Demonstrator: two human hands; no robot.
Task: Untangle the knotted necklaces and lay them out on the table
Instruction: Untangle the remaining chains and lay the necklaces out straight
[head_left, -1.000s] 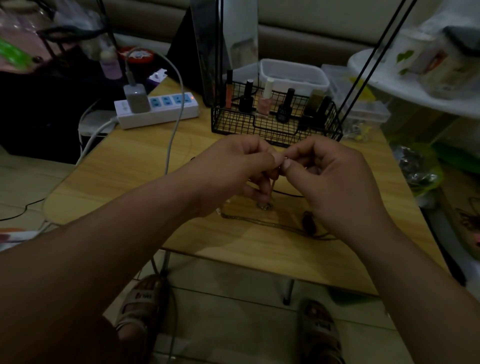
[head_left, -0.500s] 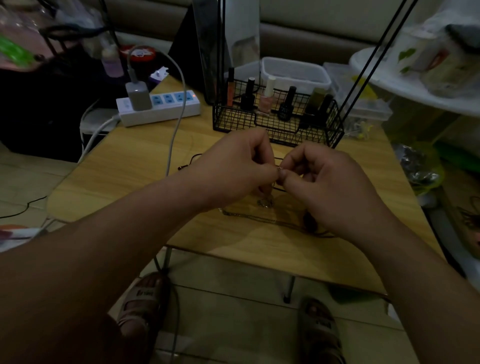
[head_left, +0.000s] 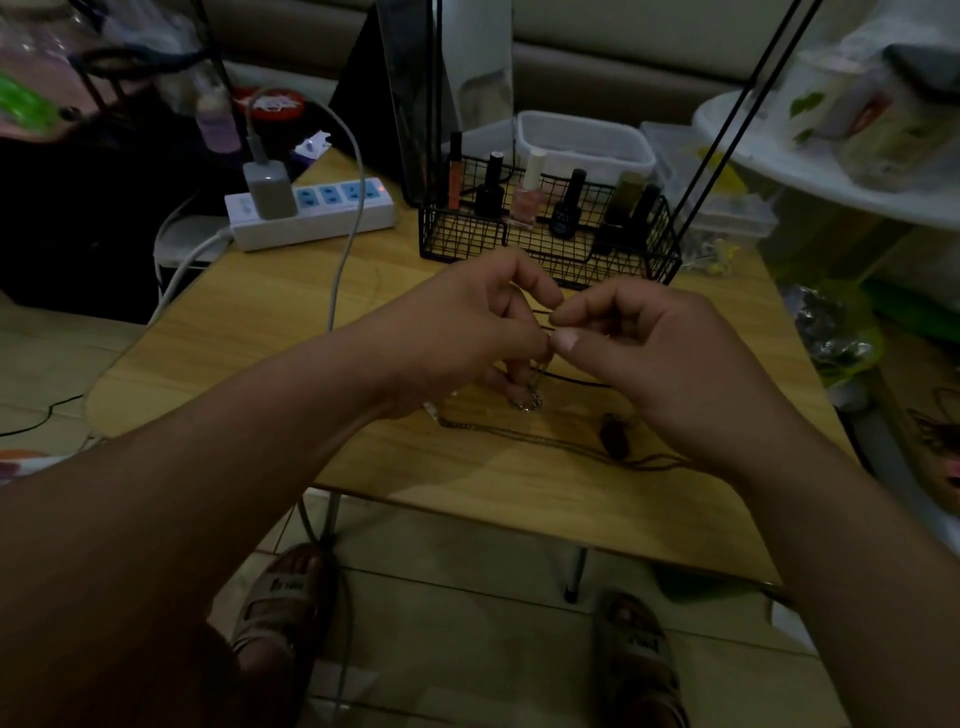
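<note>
Left hand (head_left: 457, 332) and right hand (head_left: 660, 353) — grip of each pinched on necklaces (head_left: 531, 401) knot, just above worktop (head_left: 260, 322); tails trail on wood. Chains look thin, limp, slippery — best teased at knot.

The table (head_left: 249, 332) top is pale wood-grain, smooth and matt. The knotted necklaces (head_left: 531, 400) pair a fine metal chain, its links glinting, with thin, dark, matt cord; the pendant (head_left: 614, 441) looks dark and dull. The wire basket (head_left: 462, 239) is black-coated metal. The nail polish bottles (head_left: 565, 210) look glossy. The power strip (head_left: 322, 221) is smooth white plastic, the container (head_left: 584, 145) translucent plastic. The floor tiles (head_left: 467, 623) look smooth, with a faint sheen.
</note>
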